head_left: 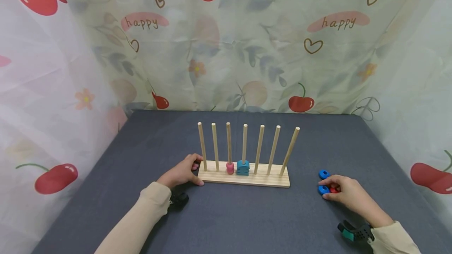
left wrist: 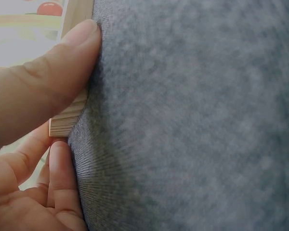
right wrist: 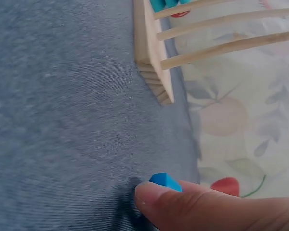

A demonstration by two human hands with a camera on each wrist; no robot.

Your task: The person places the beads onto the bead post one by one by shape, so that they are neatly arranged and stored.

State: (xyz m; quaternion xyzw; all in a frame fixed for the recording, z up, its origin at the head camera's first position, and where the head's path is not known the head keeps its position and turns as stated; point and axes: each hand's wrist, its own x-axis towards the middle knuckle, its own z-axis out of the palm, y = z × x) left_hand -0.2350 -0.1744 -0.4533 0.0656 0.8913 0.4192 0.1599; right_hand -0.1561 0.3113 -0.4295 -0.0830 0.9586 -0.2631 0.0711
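A wooden peg rack with a row of upright pegs stands mid-table. My left hand grips its left end, thumb at the front edge and fingers round the end; the left wrist view shows the thumb against the wood. Pink beads sit on the third peg from the left, and a stack of teal pieces on the fourth. To the right of the rack, my right hand pinches a blue bead between thumb and finger. A red piece is partly hidden under that hand.
Another blue bead lies just beyond the right hand. Dark grey cloth covers the table. A printed curtain encloses the back and sides. Each wrist wears a dark strap, the right one with a green part.
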